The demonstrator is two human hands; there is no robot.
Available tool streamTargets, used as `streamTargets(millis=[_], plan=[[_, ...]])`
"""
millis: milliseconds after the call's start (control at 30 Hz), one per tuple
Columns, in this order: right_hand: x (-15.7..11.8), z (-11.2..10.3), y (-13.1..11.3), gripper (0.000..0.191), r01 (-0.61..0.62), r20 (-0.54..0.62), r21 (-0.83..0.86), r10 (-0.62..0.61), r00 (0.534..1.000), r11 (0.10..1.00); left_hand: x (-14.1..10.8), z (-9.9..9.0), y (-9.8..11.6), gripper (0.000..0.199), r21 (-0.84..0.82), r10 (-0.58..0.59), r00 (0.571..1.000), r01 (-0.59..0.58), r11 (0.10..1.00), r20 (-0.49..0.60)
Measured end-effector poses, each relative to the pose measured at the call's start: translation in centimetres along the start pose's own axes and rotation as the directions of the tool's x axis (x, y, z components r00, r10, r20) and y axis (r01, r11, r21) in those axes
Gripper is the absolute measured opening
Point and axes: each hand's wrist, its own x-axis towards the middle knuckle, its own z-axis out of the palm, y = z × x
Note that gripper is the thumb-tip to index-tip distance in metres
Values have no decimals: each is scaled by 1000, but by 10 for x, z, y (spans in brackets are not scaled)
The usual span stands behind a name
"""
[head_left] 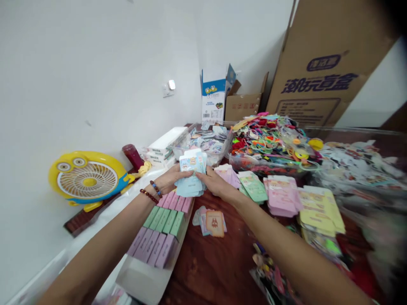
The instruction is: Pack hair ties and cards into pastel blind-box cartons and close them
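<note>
A stack of light-blue flattened paper boxes with a printed cartoon figure is held up between my two hands. My left hand, with beaded bracelets at the wrist, grips its left side. My right hand closes on the right side, and both thumbs meet on the front. Beneath them, a long white carton holds rows of small pink, green and purple boxes. To the right of the carton, a few small printed cards lie on the dark wooden table.
Purple, green, pink and yellow flat-box stacks lie right. Behind stand a clear bin of packets and a bin of colourful trinkets. A yellow fan stands left; a large cardboard box rises at back right.
</note>
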Motion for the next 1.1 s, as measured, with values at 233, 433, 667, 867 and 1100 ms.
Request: streamTargets(millis=[233,433,667,867,1100], plan=[[-125,-30,-3,34,-58,-51,4,59,997,998,-96,81,-36,55,-81,-59,998,60,995,18],[-263,-21,46,40,-402,-91,-18,399,912,915,-180,120,-122,58,3,-300,944,304,953,-137],[-299,-6,76,42,-395,-90,-222,385,919,891,-203,159,-176,54,512,-57,963,189,838,-263],[-296,-17,77,36,-391,-114,-287,374,920,874,-205,175,-184,63,724,-36,933,302,620,-359],[-293,-3,76,33,-276,-211,-518,191,958,810,-209,176,-190,59,632,89,921,187,752,-379]])
